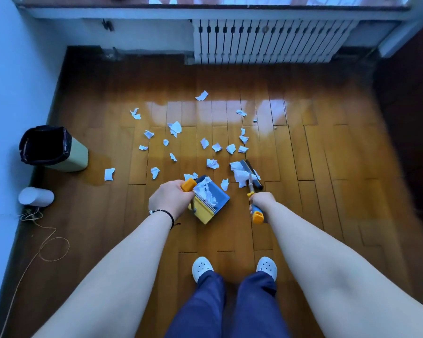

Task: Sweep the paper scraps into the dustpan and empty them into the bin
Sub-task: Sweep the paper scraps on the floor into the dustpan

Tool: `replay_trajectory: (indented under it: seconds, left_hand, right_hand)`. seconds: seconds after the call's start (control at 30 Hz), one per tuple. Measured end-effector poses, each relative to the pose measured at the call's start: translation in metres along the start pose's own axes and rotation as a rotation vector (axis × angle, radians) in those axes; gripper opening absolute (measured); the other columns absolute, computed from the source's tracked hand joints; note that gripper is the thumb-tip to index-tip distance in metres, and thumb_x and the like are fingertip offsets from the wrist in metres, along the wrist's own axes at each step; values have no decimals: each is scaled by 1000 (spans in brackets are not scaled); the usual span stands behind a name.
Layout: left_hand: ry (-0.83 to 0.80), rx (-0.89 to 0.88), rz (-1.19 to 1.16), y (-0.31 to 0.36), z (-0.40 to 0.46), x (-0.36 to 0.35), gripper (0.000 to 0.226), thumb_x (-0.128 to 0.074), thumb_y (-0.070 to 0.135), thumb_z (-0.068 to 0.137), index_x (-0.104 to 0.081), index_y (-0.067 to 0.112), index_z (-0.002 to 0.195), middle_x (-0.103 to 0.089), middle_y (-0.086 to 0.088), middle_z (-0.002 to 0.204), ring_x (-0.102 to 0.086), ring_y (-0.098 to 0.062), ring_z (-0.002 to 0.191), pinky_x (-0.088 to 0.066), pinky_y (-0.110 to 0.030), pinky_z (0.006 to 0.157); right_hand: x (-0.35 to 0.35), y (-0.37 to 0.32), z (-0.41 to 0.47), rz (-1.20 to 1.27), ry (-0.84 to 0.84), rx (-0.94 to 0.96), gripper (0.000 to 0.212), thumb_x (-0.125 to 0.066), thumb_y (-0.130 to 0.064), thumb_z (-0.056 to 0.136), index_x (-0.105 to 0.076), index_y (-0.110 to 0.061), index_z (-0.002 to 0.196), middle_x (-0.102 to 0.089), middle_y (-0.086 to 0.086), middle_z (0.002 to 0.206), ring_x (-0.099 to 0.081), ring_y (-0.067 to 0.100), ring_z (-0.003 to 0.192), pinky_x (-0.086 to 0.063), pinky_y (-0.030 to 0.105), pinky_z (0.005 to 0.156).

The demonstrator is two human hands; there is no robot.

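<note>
Wooden floor (303,154), glossy plank surface. White radiator (266,42) on the far wall. Bin (56,150), dark liner, stands at far left by the wall, well apart from both hands. Blue-and-yellow dustpan (213,203) sits just in front of the feet, already holding some crumpled paper. Left hand (170,198) grips the dustpan's yellow handle end, fingers curled round it. Right hand (260,202) holds the broom (250,175) handle, fingers wrapped; broom head rests on the floor to the right of the pan, with paper bunched against it, apparently touching. Paper scraps (176,129) lie scattered on the floor beyond the pan.
</note>
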State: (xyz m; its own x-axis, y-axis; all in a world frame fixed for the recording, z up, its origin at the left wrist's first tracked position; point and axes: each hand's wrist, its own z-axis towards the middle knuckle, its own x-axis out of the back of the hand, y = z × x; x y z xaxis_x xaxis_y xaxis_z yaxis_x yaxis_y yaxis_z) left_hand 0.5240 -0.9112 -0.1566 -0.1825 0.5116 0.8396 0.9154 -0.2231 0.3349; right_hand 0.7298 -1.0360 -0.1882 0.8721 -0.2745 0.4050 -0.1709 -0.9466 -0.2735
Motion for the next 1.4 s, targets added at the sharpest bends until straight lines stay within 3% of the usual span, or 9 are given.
replay_trajectory:
  seconds: [0.1,0.17,0.27,0.33,0.43,0.6,0.97,1.3,1.4]
  left_hand:
    - [-8,-1,4,7,4,-3,28,-55,52,94,-67,28,100,-67,6,87,-61,-18,78,-56,-30,66]
    - [-10,5,14,10,7,-3,28,-56,51,92,-68,28,100,-68,5,87,-62,-20,78,-58,-33,68]
    - [-20,12,3,15,7,-1,25,-56,50,91,-68,29,98,-69,5,83,-63,-20,76,-57,-31,67]
    - [-27,9,-13,14,6,-1,23,-56,50,91,-68,31,96,-68,6,80,-62,-19,74,-55,-29,64]
    - [-35,-6,-23,13,2,0,21,-55,47,92,-68,31,94,-66,7,76,-61,-18,71,-52,-27,61]
    - [-45,6,-49,5,-6,4,22,-54,49,92,-67,30,93,-66,7,78,-61,-18,73,-54,-28,63]
    - [11,94,-194,1,-30,-2,19,-56,48,92,-60,32,83,-63,7,73,-57,-16,66,-50,-27,61]
    - [22,98,-176,23,-32,-17,15,-54,52,94,-55,38,90,-62,11,75,-59,-16,69,-49,-26,58]
    - [26,121,-183,33,-27,-23,19,-54,54,94,-57,36,89,-62,11,75,-59,-15,69,-53,-28,62]
  right_hand:
    - [-23,13,1,-32,-45,-34,11,-48,-10,98,-51,-10,87,-46,4,73,-45,15,56,-45,27,49]
    - [-36,24,-6,44,-101,-89,11,-49,-6,95,-54,-5,105,-53,13,72,-51,20,50,-44,24,41]
    - [-39,30,-23,-26,-159,-32,4,-53,-8,94,-53,-7,91,-53,10,72,-51,18,53,-52,31,56]
    - [-34,34,-31,-91,-180,-20,18,-54,-11,95,-51,-11,77,-51,8,72,-49,16,55,-53,36,67]
    - [-21,39,-46,-43,-217,-50,9,-53,-9,96,-54,-7,87,-53,12,73,-51,19,52,-48,31,53]
    - [-12,45,-61,-12,-193,5,11,-55,-13,95,-57,-6,103,-56,12,81,-54,17,53,-50,27,51]
    - [-5,40,-64,87,-148,49,7,-55,-13,95,-56,-6,96,-55,9,73,-53,16,48,-49,23,43]
    - [-4,38,-16,77,-105,61,18,-56,-4,93,-56,2,111,-57,17,79,-55,23,51,-50,31,50]
    - [3,38,-5,90,-140,33,11,-56,-1,92,-55,2,102,-56,18,76,-55,24,50,-51,33,53]
